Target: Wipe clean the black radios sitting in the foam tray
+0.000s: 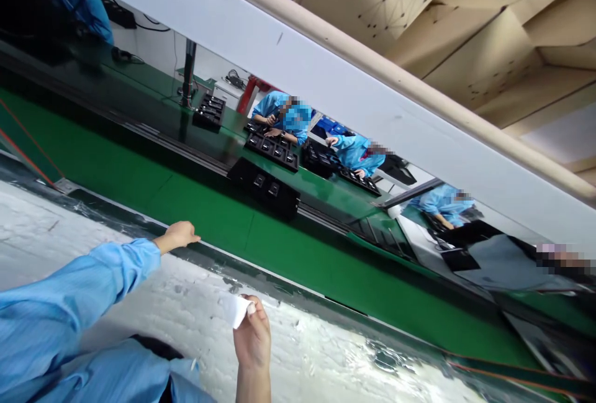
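My right hand (252, 336) is low in the view, its fingers pinched on a small white slip of paper or film (234, 310) over the white worn worktop (326, 353). My left hand (179, 234), in a blue sleeve, reaches out to the worktop's far edge beside the green conveyor belt (298, 248); its fingers are curled in, and nothing shows in them. A black tray (265, 188) with small parts rides the belt a good way beyond my left hand.
More black trays (272, 146) lie across the belt, where several people in blue coats (358, 151) work. A white beam (372, 105) runs overhead, with cardboard boxes (465, 12) above it. The view is strongly tilted.
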The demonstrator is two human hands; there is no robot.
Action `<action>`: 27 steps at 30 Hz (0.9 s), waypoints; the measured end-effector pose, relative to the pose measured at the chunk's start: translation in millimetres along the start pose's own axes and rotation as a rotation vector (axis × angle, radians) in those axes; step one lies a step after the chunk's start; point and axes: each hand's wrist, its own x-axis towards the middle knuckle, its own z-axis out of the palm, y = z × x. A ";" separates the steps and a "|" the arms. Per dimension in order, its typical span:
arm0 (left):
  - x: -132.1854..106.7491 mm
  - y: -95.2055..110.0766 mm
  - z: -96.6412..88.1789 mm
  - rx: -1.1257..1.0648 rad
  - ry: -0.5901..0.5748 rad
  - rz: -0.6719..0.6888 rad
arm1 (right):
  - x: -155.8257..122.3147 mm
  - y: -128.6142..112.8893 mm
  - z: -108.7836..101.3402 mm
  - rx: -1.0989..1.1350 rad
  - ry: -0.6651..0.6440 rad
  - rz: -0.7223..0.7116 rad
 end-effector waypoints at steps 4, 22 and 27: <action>-20.9 11.9 -0.7 -0.081 -0.013 0.139 | 2.7 -1.5 0.5 0.026 -0.007 0.020; -162.5 100.3 25.6 -0.655 -0.240 0.553 | -5.7 10.5 18.7 -0.462 0.063 -0.326; -153.9 83.3 29.8 -0.681 -0.296 0.541 | -17.5 8.8 20.4 -0.626 0.063 -0.413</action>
